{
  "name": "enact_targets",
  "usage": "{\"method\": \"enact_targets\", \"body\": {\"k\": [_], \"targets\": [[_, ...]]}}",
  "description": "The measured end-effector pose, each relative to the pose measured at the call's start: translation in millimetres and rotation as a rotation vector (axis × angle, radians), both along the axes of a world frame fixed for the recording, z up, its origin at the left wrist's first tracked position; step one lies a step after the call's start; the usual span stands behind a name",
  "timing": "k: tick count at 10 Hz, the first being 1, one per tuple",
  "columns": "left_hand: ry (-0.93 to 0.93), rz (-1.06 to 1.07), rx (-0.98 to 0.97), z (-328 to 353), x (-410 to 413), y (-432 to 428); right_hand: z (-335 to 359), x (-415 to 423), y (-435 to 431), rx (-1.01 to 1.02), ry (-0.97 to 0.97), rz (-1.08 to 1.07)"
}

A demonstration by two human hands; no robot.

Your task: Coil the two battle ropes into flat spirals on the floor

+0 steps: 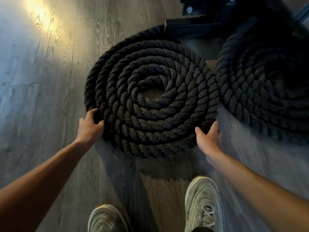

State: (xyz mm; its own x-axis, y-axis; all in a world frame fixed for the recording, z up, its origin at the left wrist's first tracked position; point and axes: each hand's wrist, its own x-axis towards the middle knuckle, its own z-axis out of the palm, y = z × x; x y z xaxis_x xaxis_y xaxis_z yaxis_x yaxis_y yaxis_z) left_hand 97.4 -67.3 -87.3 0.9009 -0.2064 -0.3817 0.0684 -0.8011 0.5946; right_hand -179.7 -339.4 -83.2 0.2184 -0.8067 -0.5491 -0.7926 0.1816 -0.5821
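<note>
**lurker_a:** You're stood right there. Where's the rope relative to the hands?

**mat_side:** The thick black twisted rope coil [150,126] lies flat on the grey wood-look plank floor [41,106], right in front of the person's feet. The left hand [91,126] is at the coil's near-left edge. Its fingers are curled over the outermost turn with the thumb on top, so it's got a proper grip on that loop. The right hand [209,139] is at the near-right edge, fingers stretched fairly straight, thumb spread, holding nothing. The fingertips are right at the outer turn, but it's blurry there, so I can't tell if they actually touch.

**lurker_a:** And the headcount?

**mat_side:** Two coils: that one, plus a second black rope coil [267,97] to its right, sitting in shadow. Their rims are just beside each other and look to be touching. Two hands on bare forearms. Two pale grey sneakers, the left sneaker [107,218] and the right sneaker [204,205], both near the first coil. One black metal frame [200,25] on the far side, with the first coil's outer strand running up to it. One warm patch of light [41,15] on the floor, far left.
</note>
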Motion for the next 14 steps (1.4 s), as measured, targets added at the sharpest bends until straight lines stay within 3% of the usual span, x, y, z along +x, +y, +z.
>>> {"method": "enact_targets", "body": {"k": [2, 4, 9, 11, 12, 14], "targets": [[0.088, 0.134, -0.244, -4.4, -3.9, 0.9, -2.1, 0.8, -41.4, 0.138, -0.087, 0.076], [0.170, 0.196, -0.330, -9.7, -8.2, 0.5, 7.4, -1.7, -60.6, 0.179, -0.093, 0.118], [0.150, 0.153, -0.387, -10.9, -27.0, -2.0, 5.5, -10.2, -78.1, 0.111, -0.101, 0.164], [0.085, 0.120, -0.288, -16.9, -30.8, 0.6, -5.6, -13.4, -71.7, 0.049, -0.121, 0.154], [-0.023, 0.032, -0.216, -11.1, -51.1, 0.1, -2.0, -13.7, -60.9, -0.010, -0.139, 0.144], [0.004, -0.154, -0.191, 0.0, -98.8, 39.5, -3.4, -22.1, -39.7, 0.010, -0.137, 0.092]]}}
